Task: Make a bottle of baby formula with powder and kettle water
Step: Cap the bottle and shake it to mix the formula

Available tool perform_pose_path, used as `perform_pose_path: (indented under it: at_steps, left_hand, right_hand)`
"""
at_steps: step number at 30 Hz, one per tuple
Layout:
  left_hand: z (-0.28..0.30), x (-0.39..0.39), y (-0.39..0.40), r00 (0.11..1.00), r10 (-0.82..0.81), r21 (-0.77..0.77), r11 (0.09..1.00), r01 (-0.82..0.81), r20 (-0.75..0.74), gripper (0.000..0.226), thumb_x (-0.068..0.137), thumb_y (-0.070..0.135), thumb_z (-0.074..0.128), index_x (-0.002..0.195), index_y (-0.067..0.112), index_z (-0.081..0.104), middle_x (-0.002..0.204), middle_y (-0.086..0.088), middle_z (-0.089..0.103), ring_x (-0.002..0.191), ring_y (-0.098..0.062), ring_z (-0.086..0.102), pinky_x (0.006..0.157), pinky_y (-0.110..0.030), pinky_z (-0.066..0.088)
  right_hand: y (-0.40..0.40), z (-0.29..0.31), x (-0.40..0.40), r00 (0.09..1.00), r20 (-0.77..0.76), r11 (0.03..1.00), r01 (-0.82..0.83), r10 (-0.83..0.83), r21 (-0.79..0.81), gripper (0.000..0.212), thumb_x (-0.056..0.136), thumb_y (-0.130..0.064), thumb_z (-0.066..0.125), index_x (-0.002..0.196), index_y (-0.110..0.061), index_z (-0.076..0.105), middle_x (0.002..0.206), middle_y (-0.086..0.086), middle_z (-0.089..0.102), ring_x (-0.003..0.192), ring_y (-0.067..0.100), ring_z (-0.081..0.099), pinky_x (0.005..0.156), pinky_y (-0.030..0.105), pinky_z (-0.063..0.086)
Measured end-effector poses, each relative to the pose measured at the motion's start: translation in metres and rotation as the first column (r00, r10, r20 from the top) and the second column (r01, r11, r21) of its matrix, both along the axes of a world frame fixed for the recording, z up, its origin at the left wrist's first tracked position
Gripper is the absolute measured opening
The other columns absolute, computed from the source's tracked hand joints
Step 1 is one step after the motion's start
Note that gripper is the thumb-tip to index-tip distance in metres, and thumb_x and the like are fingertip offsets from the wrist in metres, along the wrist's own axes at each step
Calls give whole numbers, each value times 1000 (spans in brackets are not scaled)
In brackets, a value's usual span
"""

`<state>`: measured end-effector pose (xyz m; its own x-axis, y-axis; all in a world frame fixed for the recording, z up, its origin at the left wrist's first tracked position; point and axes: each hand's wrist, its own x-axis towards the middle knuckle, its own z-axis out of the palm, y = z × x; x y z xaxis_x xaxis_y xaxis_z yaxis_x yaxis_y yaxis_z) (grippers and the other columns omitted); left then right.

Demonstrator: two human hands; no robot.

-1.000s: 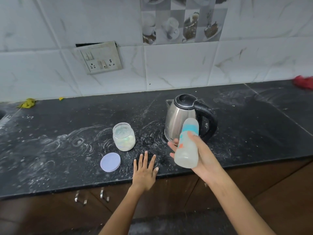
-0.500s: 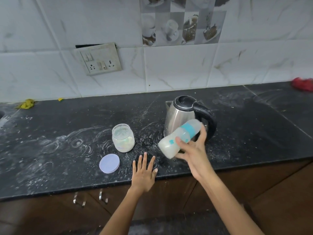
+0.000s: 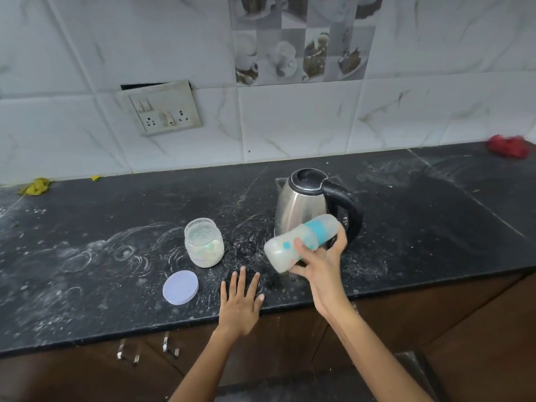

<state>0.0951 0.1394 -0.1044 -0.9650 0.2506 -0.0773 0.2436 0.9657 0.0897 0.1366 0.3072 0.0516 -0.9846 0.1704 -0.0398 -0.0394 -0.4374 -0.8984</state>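
My right hand (image 3: 320,264) gripped the cloudy plastic baby bottle (image 3: 301,242), capped and teal-banded, tilted almost sideways in front of the brushed-steel kettle (image 3: 304,204). My left hand (image 3: 240,300) lay flat, fingers spread, on the powder-smeared black stone counter (image 3: 87,227). Nearby stood the open round powder jar (image 3: 204,242), its lilac disc lid (image 3: 180,287) beside it.

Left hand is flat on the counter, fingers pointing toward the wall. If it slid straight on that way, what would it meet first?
Probably nothing soon: the left hand points into the bare gap between the powder jar and the bottle held above the counter. The bottle's low end looks closest, though depth is unclear.
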Motion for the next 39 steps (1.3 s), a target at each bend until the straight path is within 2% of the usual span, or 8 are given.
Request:
perform_pose_path:
  at_steps: [5,17,21,25,29,33,37,39]
  left_hand:
    - [-4,-4,-5,1000,-11,-4,1000,11,21,67,80,45,35,142,20,33,135,-16,47,122,-36,45,109,-46,7]
    - [-7,-5,-2,999,29,50,998,-28,-36,53,100,46,8,132,22,42,131,-15,58,115,-34,59,102,-47,15]
    - [-7,-3,-5,999,3,73,997,-1,-39,61,85,40,33,143,21,29,134,-15,51,119,-33,48,107,-43,6]
    - [-9,-7,-3,999,5,41,999,-3,-31,52,100,45,9,130,22,43,129,-14,60,122,-34,49,104,-45,10]
    - [-11,-7,-7,1000,-3,16,1000,3,-21,59,84,42,33,139,19,35,133,-15,52,123,-31,36,110,-43,2]
    - [-8,-8,-1,1000,-2,30,1000,3,-19,51,99,45,9,129,22,44,129,-14,60,121,-33,52,105,-44,7]
    - [-11,-7,-7,1000,-10,32,999,10,10,67,84,44,34,146,22,25,136,-14,46,125,-34,37,110,-43,2]
    - [-5,-8,-6,997,-27,26,999,29,-73,53,95,44,21,142,21,32,134,-15,54,123,-30,35,109,-43,1]
  right_hand:
    - [-7,-2,11,954,29,933,-297,297,202,93,80,11,70,138,-43,22,132,14,53,108,18,66,74,42,60]
    - [3,-3,-8,992,73,994,110,-108,-22,82,86,-2,68,139,-45,23,132,8,55,113,27,64,70,47,61]
    - [-6,-7,10,971,131,945,-225,198,239,88,81,1,73,137,-46,24,128,11,57,105,19,67,66,39,61]
    - [0,-4,-5,997,64,996,48,-53,73,83,85,-2,70,139,-44,23,127,8,59,111,23,65,72,49,61]
    - [-11,-6,7,972,124,948,-221,197,229,85,83,-1,72,137,-47,25,129,6,58,105,15,68,69,42,61]
    - [-5,-9,-5,994,82,997,62,-67,54,82,87,-3,69,141,-44,23,126,2,59,108,17,66,71,47,61]
    - [-12,-14,7,972,158,956,-206,176,206,84,83,-4,73,138,-48,26,129,5,59,110,19,65,71,46,61]
    - [-8,-15,2,995,94,989,-56,44,133,81,83,-3,72,137,-46,29,127,5,60,111,22,65,74,51,60]
